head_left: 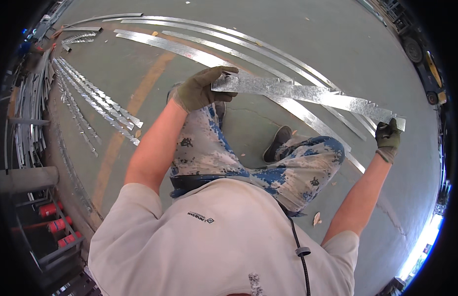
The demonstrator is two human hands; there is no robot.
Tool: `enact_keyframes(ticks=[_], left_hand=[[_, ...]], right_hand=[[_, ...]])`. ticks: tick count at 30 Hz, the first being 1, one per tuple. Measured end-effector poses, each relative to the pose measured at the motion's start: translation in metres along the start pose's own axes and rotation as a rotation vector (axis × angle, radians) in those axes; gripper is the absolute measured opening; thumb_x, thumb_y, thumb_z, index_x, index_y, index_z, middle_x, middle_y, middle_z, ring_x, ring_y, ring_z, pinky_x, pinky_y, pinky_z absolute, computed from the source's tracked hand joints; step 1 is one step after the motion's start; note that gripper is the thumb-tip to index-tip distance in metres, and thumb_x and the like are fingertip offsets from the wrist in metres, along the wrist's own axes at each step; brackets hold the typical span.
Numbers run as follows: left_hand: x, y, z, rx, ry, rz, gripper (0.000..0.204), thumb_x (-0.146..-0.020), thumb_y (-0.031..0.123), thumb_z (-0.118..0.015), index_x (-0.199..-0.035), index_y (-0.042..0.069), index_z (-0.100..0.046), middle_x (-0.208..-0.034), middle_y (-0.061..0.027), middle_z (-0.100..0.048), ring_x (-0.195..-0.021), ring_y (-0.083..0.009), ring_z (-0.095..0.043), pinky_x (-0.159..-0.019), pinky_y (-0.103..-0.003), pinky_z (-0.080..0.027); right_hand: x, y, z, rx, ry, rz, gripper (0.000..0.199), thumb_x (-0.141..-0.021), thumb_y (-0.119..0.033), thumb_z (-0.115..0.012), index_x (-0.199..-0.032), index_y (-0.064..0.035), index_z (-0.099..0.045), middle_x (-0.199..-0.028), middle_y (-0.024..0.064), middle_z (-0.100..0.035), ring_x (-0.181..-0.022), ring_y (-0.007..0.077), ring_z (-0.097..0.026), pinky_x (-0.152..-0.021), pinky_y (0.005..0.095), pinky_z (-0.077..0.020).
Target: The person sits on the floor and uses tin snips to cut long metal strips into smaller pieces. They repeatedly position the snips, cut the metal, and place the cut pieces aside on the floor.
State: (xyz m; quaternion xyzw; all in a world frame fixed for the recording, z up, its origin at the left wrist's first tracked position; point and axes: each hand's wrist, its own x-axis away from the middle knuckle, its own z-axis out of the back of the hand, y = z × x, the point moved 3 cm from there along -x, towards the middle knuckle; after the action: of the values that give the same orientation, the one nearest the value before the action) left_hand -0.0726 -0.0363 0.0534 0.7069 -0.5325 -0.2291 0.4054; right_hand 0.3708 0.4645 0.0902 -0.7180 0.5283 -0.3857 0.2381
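A shiny galvanized sheet-metal strip [308, 92] with small notches along its far edge stretches across in front of my knees. My left hand [201, 90], in an olive work glove, is closed round its left end, thumb and fingers on either face. At the strip's right end, my gloved right hand [388, 138] pinches the near edge between thumb and fingers. The strip slopes down toward the right and is held above the floor. Beneath and beyond it, several long flat metal strips [177, 48] lie on the floor, partly hidden by the held one.
Cut, notched metal strips [98, 101] lie on the floor at left, beside a stack of long metal profiles [31, 118]. Red cylinders [58, 224] sit in a rack at lower left. A wheeled vehicle [419, 56] stands at far right. An orange line [135, 103] crosses the floor.
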Motion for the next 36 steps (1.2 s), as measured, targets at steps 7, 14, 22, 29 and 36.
enact_keyframes(ticks=[7,14,22,29,36], left_hand=[[0.017,0.016,-0.011,-0.099,-0.076,0.095,0.058,-0.094,0.021,-0.071,-0.143,-0.004,-0.056,-0.119,-0.0157,-0.070,-0.093,-0.0223,-0.073,-0.086,-0.040,-0.064],[0.025,0.000,-0.024,-0.120,0.051,0.362,0.043,-0.097,0.012,-0.065,-0.137,-0.006,-0.062,-0.111,-0.0164,-0.074,-0.092,-0.0234,-0.074,-0.082,-0.035,-0.062],[0.004,-0.013,-0.012,0.047,0.022,0.337,0.043,-0.103,0.012,-0.059,-0.140,-0.010,-0.056,-0.121,-0.0203,-0.070,-0.106,-0.0278,-0.073,-0.082,-0.036,-0.064],[-0.034,-0.058,0.010,-0.125,0.229,0.515,0.043,-0.105,0.009,-0.054,-0.144,-0.009,-0.051,-0.130,-0.0211,-0.066,-0.114,-0.0300,-0.071,-0.092,-0.039,-0.065],[-0.040,-0.072,0.018,-0.061,0.375,0.549,0.041,-0.105,0.009,-0.055,-0.143,-0.005,-0.054,-0.131,-0.0204,-0.067,-0.115,-0.0316,-0.072,-0.094,-0.041,-0.064]], right_hand=[[-0.042,0.040,0.043,0.026,0.002,-0.177,0.026,-0.096,-0.004,-0.075,-0.079,-0.0140,-0.057,-0.070,-0.0063,-0.046,-0.060,0.0096,-0.045,-0.059,0.0281,-0.0457],[-0.066,0.080,0.058,-0.012,-0.046,-0.283,0.026,-0.094,-0.004,-0.076,-0.080,-0.0144,-0.056,-0.067,-0.0057,-0.046,-0.056,0.0119,-0.045,-0.054,0.0316,-0.0475],[-0.087,0.141,0.075,0.008,0.081,-0.283,0.012,-0.094,-0.001,-0.067,-0.105,0.0013,-0.069,-0.103,0.0164,-0.075,-0.098,0.0335,-0.072,-0.089,0.0514,-0.0616],[0.137,0.231,-0.030,0.236,-0.392,-0.501,0.028,-0.104,-0.021,-0.063,-0.119,0.0022,-0.066,-0.100,0.0140,-0.073,-0.089,0.0254,-0.072,-0.078,0.0409,-0.0598],[0.294,0.320,-0.053,0.789,-0.780,-0.939,0.042,-0.107,-0.029,-0.063,-0.136,-0.0002,-0.060,-0.101,0.0093,-0.073,-0.077,0.0148,-0.067,-0.066,0.0306,-0.0551]])
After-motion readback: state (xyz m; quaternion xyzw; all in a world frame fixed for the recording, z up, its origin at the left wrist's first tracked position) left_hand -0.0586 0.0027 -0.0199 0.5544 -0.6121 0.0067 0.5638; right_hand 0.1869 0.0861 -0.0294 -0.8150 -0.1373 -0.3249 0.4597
